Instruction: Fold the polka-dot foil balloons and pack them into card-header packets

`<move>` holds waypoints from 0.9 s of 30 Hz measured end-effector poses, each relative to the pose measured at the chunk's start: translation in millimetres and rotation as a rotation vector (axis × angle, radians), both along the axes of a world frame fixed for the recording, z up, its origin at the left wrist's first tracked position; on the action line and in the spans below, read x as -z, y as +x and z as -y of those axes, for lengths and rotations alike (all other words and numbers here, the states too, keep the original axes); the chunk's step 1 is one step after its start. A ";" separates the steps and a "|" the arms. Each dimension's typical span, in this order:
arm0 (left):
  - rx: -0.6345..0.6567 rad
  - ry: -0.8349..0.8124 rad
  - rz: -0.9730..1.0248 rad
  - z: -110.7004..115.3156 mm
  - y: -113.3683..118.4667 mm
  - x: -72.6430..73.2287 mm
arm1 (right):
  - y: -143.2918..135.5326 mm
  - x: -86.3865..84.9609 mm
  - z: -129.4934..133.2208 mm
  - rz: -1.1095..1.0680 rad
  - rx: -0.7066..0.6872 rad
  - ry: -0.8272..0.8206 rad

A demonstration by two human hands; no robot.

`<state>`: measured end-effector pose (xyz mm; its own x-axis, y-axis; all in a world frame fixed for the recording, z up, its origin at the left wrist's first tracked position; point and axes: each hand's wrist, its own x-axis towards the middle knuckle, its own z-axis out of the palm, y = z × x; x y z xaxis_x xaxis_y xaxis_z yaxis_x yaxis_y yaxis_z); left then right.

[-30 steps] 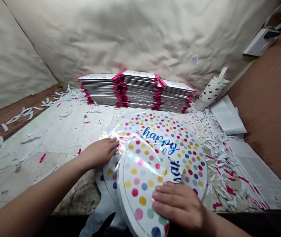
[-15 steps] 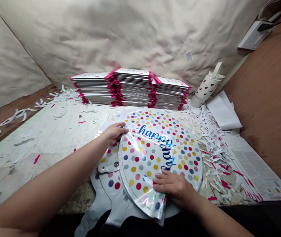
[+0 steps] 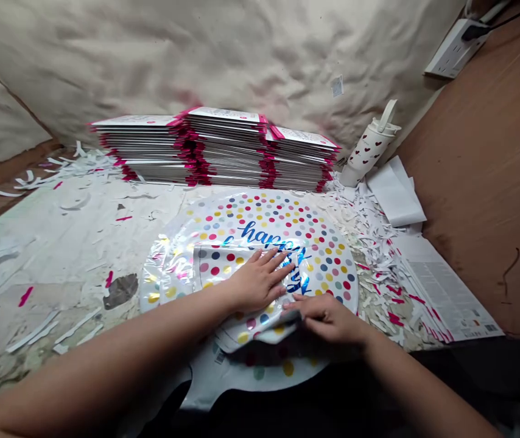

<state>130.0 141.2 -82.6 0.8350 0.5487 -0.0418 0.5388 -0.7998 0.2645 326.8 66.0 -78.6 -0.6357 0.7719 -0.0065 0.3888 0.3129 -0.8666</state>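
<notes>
Flat foil balloons (image 3: 328,243) with coloured dots and blue "happy" lettering lie stacked in front of me. On top of them is a folded dotted foil balloon (image 3: 214,263), its near edge lifted and curled. My left hand (image 3: 260,283) lies flat across the folded balloon, fingers spread and pressing it down. Close beside it, my right hand (image 3: 330,319) has its thumb and fingers closed on the balloon's near right edge. Part of the folded balloon is hidden under both hands.
Three stacks of pink-edged white packets (image 3: 228,146) stand along the back. A tilted white tumbler with hearts (image 3: 369,152) is behind paper shreds (image 3: 369,225). Printed cards (image 3: 447,292) lie at right, beneath a power strip (image 3: 456,48) on the wall.
My left hand has moved right, from the balloon's far left edge to flat on its middle. The folded balloon is now in a smaller shape, its near edge lifted by my right hand.
</notes>
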 end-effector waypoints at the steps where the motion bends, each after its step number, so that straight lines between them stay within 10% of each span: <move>1: -0.005 -0.022 -0.019 -2.6 -4.2 2.3 | 0.6 -0.8 -2.0 -0.017 0.121 -0.069; 7: -0.103 -0.124 -0.133 -25.8 -96.4 -8.2 | -10.9 2.1 -32.1 -0.011 0.628 -0.337; 11: -0.615 0.079 -0.068 -16.5 -141.8 -40.5 | -18.4 4.1 -47.1 0.069 0.651 -0.424; 13: -0.736 0.303 0.133 3.9 -132.7 -49.7 | -20.2 2.5 -51.3 0.127 0.663 -0.452; 15: -0.495 0.396 0.247 32.2 -107.7 -46.2 | -20.3 -1.2 -54.0 0.194 0.672 -0.463; 18: -0.206 0.244 0.068 72.4 -68.0 -23.3 | -19.4 -11.2 -53.6 0.313 0.688 -0.427; 22: -0.189 0.087 -0.073 92.4 -50.5 2.7 | -30.0 -21.6 -39.8 0.476 0.747 -0.094; 27: -0.183 0.067 -0.080 89.9 -57.2 4.2 | -47.0 -3.8 -17.5 0.732 0.309 0.357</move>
